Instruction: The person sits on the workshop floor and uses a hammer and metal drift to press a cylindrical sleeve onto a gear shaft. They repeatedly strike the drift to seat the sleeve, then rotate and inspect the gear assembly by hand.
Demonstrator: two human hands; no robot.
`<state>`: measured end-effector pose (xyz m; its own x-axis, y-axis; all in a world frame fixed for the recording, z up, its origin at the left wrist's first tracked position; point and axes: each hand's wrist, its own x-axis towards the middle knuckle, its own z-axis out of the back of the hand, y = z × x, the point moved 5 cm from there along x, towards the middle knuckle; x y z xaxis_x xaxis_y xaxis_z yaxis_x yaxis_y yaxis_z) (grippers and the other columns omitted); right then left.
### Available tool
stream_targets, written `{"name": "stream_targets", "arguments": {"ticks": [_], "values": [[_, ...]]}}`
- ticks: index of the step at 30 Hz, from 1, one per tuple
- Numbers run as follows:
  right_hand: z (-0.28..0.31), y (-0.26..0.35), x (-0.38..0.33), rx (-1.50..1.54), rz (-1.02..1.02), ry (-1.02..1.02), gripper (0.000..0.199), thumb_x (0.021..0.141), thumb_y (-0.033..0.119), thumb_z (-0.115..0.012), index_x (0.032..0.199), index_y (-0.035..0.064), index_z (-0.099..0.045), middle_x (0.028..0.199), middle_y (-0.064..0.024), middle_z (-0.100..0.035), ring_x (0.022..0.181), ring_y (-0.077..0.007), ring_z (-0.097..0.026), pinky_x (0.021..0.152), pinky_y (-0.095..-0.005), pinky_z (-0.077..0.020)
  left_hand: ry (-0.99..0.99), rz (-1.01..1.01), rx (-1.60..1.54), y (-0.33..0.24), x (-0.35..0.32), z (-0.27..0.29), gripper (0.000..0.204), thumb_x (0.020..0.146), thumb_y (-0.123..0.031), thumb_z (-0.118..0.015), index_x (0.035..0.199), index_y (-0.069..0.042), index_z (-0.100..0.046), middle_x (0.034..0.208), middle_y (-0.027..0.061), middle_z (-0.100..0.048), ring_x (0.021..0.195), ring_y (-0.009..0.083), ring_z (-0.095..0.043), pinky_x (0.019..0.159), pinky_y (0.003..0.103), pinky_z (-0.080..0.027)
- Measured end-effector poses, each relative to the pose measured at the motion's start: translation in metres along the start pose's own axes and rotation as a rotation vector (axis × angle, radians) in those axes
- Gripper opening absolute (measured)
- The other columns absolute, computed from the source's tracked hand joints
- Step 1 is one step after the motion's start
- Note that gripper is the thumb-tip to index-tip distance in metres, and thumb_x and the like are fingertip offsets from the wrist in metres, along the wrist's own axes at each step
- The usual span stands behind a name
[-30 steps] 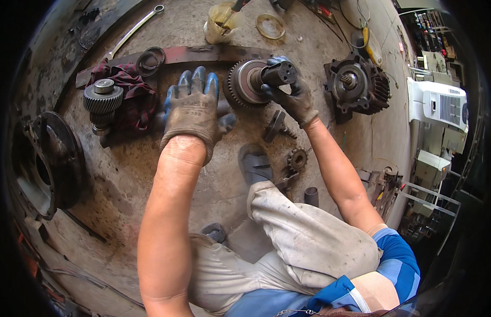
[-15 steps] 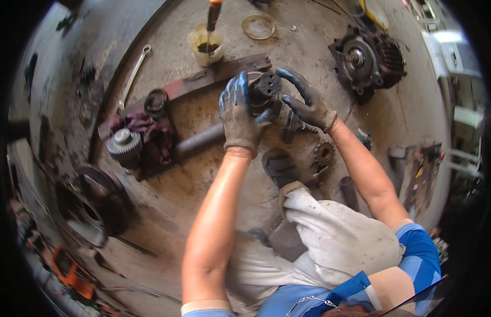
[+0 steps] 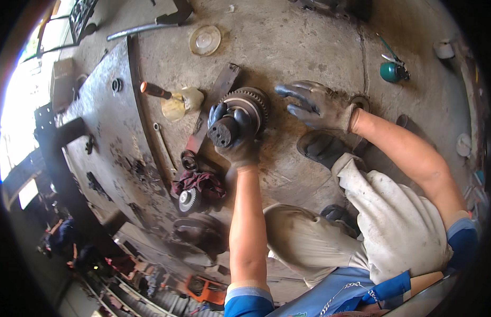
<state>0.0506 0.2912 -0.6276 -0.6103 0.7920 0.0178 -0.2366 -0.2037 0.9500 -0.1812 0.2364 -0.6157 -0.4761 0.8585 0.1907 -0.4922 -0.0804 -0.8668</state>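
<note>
Left hand: the gloved left hand [image 3: 236, 143] was wrapped around the dark round shaft end of a grey toothed steel gear assembly [image 3: 245, 113].
Gear: resting on the stained concrete floor [image 3: 309, 47], beside a flat rusty steel bar [image 3: 213, 103].
Right hand: the gloved right hand [image 3: 318, 105] was spread wide, holding nothing, just right of the gear.
Advice: probably best to support the heavy gear with both hands, gripping firmly.

A stained, cracked concrete floor [image 3: 309, 47] fills the upper part of the view. A large grimy steel plate [image 3: 105, 137] covers its left side, its curved edge running down the floor. Bright daylight floods in at the far left edge.
</note>
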Motion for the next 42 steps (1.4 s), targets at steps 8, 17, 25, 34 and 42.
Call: {"name": "stream_targets", "arguments": {"ticks": [8,17,25,34,42], "values": [[0.023,-0.013,-0.017,0.001,-0.151,-0.002,0.051,0.098,0.021,-0.061,0.147,0.009,-0.051,0.123,-0.0185,-0.065,0.113,-0.033,-0.063,0.101,-0.044,-0.0498,0.412,-0.176,0.04,-0.008,0.026,0.004,0.037,0.081,-0.012,-0.076,0.115,-0.003,-0.065,0.131,0.0163,-0.063,0.132,0.0369,-0.052,0.115,0.052,-0.035],[0.043,-0.02,-0.021,-0.234,-0.01,-0.109,0.049,0.1,0.027,-0.06,0.146,0.0096,-0.052,0.116,-0.0152,-0.066,0.105,-0.0289,-0.066,0.096,-0.042,-0.0519,0.148,-0.036,0.066,-0.004,0.008,0.0,0.03,0.092,-0.009,-0.066,0.12,0.001,-0.065,0.124,0.0118,-0.066,0.12,0.0265,-0.058,0.11,0.042,-0.042],[0.026,-0.038,-0.027,-0.068,-0.108,-0.069,0.054,0.1,0.028,-0.06,0.148,0.0084,-0.047,0.122,-0.0152,-0.063,0.11,-0.0306,-0.064,0.097,-0.0419,-0.051,-0.121,0.041,-0.09,-0.014,-0.014,-0.007,0.04,0.091,-0.008,-0.074,0.126,0.003,-0.06,0.118,0.0106,-0.066,0.11,0.0218,-0.061,0.102,0.041,-0.047],[0.017,-0.08,-0.052,-0.777,-0.301,0.119,0.054,0.089,0.028,-0.065,0.139,0.0137,-0.054,0.126,-0.0113,-0.062,0.117,-0.0297,-0.06,0.095,-0.0476,-0.0476,-0.008,0.041,0.004,-0.004,-0.01,0.008,0.035,0.093,-0.007,-0.071,0.125,0.005,-0.062,0.125,0.0118,-0.066,0.112,0.0205,-0.062,0.102,0.038,-0.048],[0.01,-0.091,-0.05,-0.944,-0.351,0.2,0.055,0.085,0.025,-0.071,0.137,0.0144,-0.056,0.119,-0.0076,-0.062,0.113,-0.0271,-0.058,0.093,-0.0435,-0.0467,0.571,-0.04,0.158,-0.006,0.025,0.025,0.059,0.081,-0.006,-0.081,0.134,0.004,-0.057,0.132,0.0159,-0.063,0.126,0.0268,-0.058,0.11,0.039,-0.044]]}}
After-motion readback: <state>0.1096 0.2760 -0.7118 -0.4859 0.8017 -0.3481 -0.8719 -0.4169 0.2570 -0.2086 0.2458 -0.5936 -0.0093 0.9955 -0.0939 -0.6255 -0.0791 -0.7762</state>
